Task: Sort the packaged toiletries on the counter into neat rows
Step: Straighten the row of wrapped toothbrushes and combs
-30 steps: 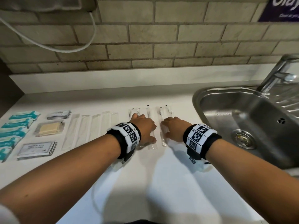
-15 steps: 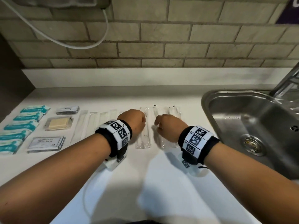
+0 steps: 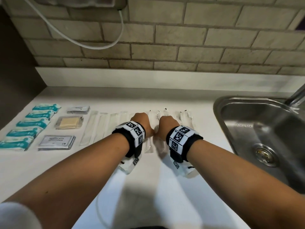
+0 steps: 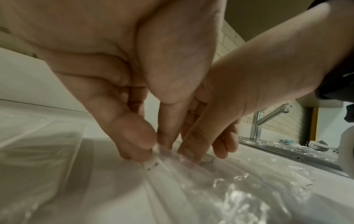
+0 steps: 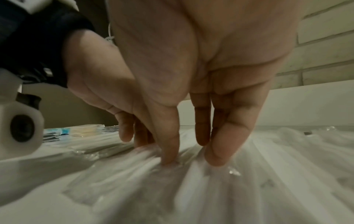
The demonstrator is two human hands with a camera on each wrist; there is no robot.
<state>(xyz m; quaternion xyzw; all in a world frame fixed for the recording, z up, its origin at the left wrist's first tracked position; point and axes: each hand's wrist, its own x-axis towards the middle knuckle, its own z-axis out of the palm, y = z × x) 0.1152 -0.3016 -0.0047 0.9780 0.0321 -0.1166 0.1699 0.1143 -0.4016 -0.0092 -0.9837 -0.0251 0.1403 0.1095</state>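
While a clear packet point(image 3: 149, 147) near the back edge of the counter point(image 3: 148, 195) is pinched by the left hand point(image 3: 142, 123) and pressed by the right hand point(image 3: 166, 124), fingers point(image 5: 218, 148) straight, row-straightening is judged underway, parallel sliding needed.

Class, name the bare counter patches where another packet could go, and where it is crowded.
Free: the counter strip between clear sleeves and upstand; the near counter beside the forearms. Crowded: teal packets, and sleeves under left hand and right hand.
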